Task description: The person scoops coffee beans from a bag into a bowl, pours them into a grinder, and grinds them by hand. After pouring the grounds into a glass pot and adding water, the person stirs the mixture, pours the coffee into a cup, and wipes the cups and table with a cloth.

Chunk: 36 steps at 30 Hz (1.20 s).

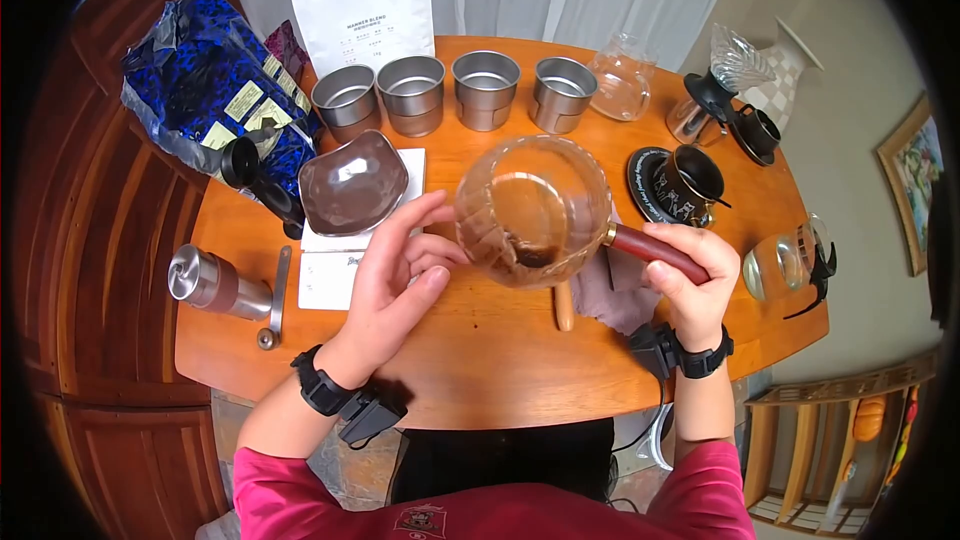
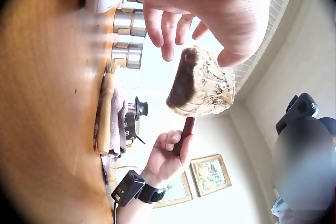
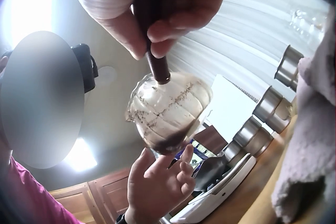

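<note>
Over the middle of the table my right hand point(image 1: 697, 278) grips the reddish wooden handle point(image 1: 658, 251) of a clear ribbed glass coffee pot point(image 1: 532, 208). Dark brown coffee point(image 2: 182, 81) lies low inside the pot, and dark specks dot its glass wall in both wrist views. My left hand point(image 1: 395, 275) is raised at the pot's left side, fingers loosely bent and fingertips right by the glass. A glossy brown dish point(image 1: 354, 185) on a white scale point(image 1: 330, 280) sits behind the left hand. Below the pot lies a brush with a wooden handle point(image 1: 565, 308).
Several metal cups point(image 1: 485, 90) line the back. A blue bag point(image 1: 215, 80), hand grinder point(image 1: 215, 280) and metal crank point(image 1: 280, 290) are at left, with a white bag point(image 1: 360, 10) behind. Rightward are a cloth point(image 1: 620, 302), black cup point(image 1: 690, 180) and glass pitcher point(image 1: 775, 265).
</note>
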Each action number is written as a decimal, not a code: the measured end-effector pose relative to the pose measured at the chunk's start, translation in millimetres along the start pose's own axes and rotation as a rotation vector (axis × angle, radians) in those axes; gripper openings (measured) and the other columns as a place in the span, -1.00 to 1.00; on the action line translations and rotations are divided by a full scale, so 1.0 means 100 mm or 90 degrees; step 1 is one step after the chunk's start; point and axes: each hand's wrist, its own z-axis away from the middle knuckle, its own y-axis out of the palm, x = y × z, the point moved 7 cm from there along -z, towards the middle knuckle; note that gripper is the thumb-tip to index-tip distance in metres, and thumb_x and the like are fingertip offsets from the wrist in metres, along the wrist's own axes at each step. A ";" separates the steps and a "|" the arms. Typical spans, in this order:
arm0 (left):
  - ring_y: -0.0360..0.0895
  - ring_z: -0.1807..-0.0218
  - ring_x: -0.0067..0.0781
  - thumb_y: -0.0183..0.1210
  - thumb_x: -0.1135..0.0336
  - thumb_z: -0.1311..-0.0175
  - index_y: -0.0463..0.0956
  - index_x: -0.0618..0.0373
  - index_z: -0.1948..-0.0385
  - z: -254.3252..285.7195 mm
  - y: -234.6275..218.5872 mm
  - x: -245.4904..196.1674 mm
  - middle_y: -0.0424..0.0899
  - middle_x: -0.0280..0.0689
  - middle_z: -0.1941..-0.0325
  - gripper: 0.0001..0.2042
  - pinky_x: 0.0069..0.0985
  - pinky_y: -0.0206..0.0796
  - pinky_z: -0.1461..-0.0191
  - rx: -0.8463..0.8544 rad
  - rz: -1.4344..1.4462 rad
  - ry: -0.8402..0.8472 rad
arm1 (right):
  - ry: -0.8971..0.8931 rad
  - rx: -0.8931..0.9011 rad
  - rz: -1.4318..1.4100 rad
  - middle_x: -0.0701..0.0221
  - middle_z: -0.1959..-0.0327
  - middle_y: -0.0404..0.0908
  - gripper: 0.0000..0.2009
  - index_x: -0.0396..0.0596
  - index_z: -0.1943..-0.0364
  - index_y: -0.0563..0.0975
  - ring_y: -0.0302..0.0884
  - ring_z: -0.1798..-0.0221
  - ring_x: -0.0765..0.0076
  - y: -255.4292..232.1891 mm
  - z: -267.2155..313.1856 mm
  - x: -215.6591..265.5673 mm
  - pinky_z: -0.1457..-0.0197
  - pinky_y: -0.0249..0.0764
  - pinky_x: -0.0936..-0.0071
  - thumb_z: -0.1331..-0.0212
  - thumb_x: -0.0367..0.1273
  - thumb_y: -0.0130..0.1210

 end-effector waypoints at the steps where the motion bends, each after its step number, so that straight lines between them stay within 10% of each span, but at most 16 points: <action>1: 0.37 -0.02 -0.48 0.04 0.47 -0.19 0.00 0.27 -0.26 0.00 0.00 0.01 0.20 -0.17 -0.22 -0.41 -0.54 0.23 -0.08 0.003 -0.003 0.000 | 0.000 0.022 0.001 0.32 0.39 0.62 -0.70 -0.24 0.22 0.59 0.51 0.41 0.55 0.01 0.00 -0.01 0.31 0.38 0.68 0.14 -0.50 0.28; 36: 0.29 -0.20 -0.36 0.17 0.55 -0.03 -0.08 0.19 -0.29 0.02 0.06 0.04 0.10 -0.21 -0.28 -0.24 -0.43 0.19 -0.19 0.039 -0.059 0.005 | 0.009 0.078 0.000 0.32 0.36 0.63 -0.71 -0.21 0.23 0.60 0.52 0.37 0.55 0.07 0.00 -0.09 0.28 0.39 0.67 0.14 -0.48 0.28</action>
